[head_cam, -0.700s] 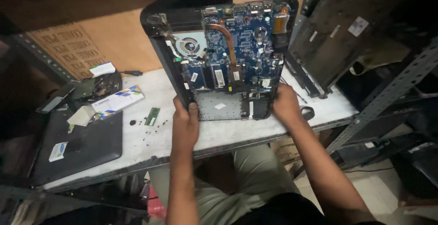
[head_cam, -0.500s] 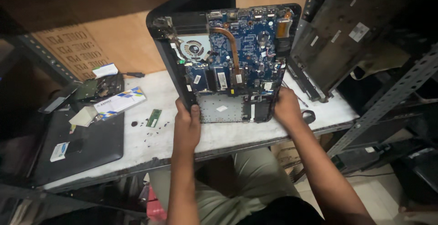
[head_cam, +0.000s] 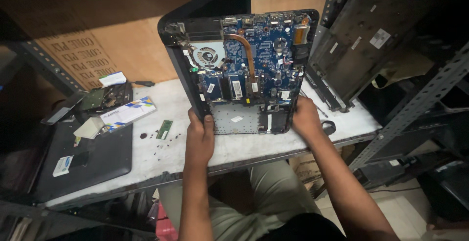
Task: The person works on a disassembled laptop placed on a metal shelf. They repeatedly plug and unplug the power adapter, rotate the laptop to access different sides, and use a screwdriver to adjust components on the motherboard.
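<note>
laptop base point(head_cam: 244, 70) is standing tilted; we are gripping its lower corners with left hand point(head_cam: 199, 141) and right hand point(head_cam: 305, 120). a slip could be dropping it onto the white table point(head_cam: 146, 148) just below.

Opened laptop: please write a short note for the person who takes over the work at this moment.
Left hand: grips the opened laptop at its lower left edge.
Right hand: grips its lower right corner.
The laptop stands tilted up on the white table, bottom cover off, blue board, fan and copper pipe exposed.
A green memory stick lies loose on the table.
Left: the board is not yet removed.
</note>
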Available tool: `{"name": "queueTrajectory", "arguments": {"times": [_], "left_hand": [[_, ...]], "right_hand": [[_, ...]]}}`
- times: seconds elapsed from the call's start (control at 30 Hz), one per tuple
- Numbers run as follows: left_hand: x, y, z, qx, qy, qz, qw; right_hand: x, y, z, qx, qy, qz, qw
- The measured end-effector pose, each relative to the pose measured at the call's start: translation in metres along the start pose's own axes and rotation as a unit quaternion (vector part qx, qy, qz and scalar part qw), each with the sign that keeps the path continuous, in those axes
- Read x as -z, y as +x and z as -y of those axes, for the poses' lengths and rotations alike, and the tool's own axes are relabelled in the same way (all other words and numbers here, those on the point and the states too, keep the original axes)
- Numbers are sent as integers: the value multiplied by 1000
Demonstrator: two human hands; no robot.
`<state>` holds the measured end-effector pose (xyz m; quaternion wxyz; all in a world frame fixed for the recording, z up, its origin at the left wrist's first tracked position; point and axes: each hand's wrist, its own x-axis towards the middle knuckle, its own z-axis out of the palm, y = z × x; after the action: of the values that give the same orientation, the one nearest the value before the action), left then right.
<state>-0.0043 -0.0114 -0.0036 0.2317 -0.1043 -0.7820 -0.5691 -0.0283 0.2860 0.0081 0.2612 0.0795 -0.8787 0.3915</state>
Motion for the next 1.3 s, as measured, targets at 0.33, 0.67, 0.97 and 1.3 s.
{"name": "queueTrajectory", "arguments": {"times": [0.33, 0.67, 0.97, 1.3], "left_hand": [[3, -2, -3, 0, 16, -6, 1000], [12, -10, 4, -32, -11, -14, 999], [34, -19, 4, -33, -8, -22, 999], [51, -33, -1, -38, -12, -37, 999]], "right_hand": [[-3, -3, 2, -9, 18, -1, 1000], [-12, -10, -9, 9, -10, -11, 1000], [47, 36, 35, 198, 95, -227, 949], [117, 59, 267, 467, -56, -146, 870]]}}
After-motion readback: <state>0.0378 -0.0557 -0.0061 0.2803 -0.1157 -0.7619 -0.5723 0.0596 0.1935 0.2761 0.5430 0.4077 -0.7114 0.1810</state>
